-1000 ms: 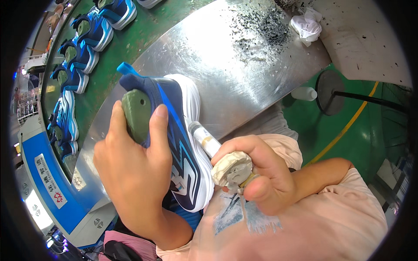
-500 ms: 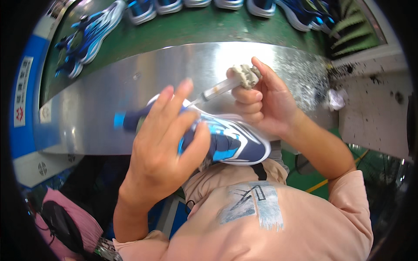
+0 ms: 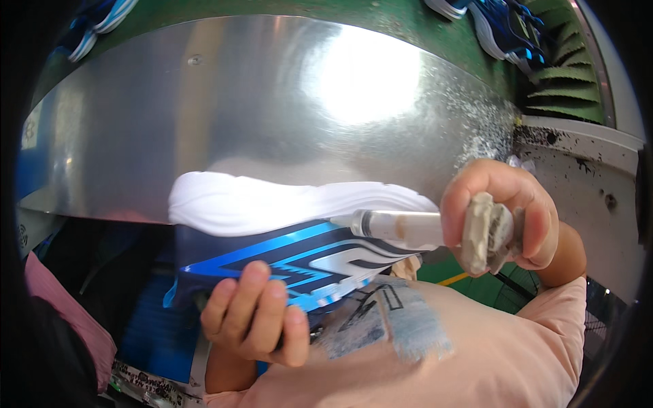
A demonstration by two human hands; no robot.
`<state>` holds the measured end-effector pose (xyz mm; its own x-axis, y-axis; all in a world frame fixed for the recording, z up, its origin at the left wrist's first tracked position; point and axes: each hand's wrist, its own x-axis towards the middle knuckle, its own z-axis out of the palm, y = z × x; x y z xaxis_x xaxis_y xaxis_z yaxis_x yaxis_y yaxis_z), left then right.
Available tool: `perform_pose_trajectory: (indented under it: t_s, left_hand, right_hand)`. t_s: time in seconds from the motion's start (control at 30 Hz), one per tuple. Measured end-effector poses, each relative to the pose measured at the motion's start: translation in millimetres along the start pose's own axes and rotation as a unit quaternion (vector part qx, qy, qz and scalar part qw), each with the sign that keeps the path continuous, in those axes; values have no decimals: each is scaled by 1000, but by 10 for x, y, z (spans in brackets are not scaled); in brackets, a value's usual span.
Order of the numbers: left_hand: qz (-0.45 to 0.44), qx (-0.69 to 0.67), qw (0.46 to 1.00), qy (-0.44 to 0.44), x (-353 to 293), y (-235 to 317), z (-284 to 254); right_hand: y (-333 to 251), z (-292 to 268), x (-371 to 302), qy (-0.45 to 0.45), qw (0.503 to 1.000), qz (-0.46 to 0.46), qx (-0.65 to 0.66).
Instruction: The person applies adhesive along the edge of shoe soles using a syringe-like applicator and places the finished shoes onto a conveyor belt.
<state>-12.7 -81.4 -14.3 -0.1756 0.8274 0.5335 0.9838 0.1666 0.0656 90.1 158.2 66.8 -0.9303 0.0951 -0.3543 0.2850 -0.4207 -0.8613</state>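
Shoe (image 3: 286, 239), metal table (image 3: 238, 109), green belt (image 3: 381, 15) beyond

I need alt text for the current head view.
A person's left hand holds a blue shoe, its white sole facing away from them; the right hand points a syringe toward the sole's edge. A metal table lies beyond.

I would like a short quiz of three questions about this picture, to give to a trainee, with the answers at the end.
1. Which hand holds the clear plastic syringe?
2. On the navy-and-blue sports shoe, where is the syringe's tip?
A: at the heel tab
B: where the thick white sole meets the shoe's side
C: among the laces
3. True or false: the sole is turned toward the person's body.

Key:
1. The right hand.
2. B.
3. False; it is turned away, toward the shiny metal table.
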Motion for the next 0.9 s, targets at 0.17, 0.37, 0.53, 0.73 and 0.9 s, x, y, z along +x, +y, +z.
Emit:
perform_pose_trajectory:
  t_s: [0.17,0.37,0.53,0.73,0.9]
  left_hand:
    - [-32,-2,999,-13,-82,101,39]
    - [-15,32,999,-20,78,120,13]
    - [5,3,999,-42,326,159,-13]
    - [41,-20,998,-43,558,161,11]
    - [28,-49,996,-74,741,142,38]
  right_hand:
    - [63,-229,-499,-46,998,32,3]
    - [282,-334,-968,76,996,26,31]
    - [673,-411,-1116,93,968,-77,222]
    - [833,-419,-1150,109,953,-129,252]
    - [725,-238,-1036,217,945,-164,184]
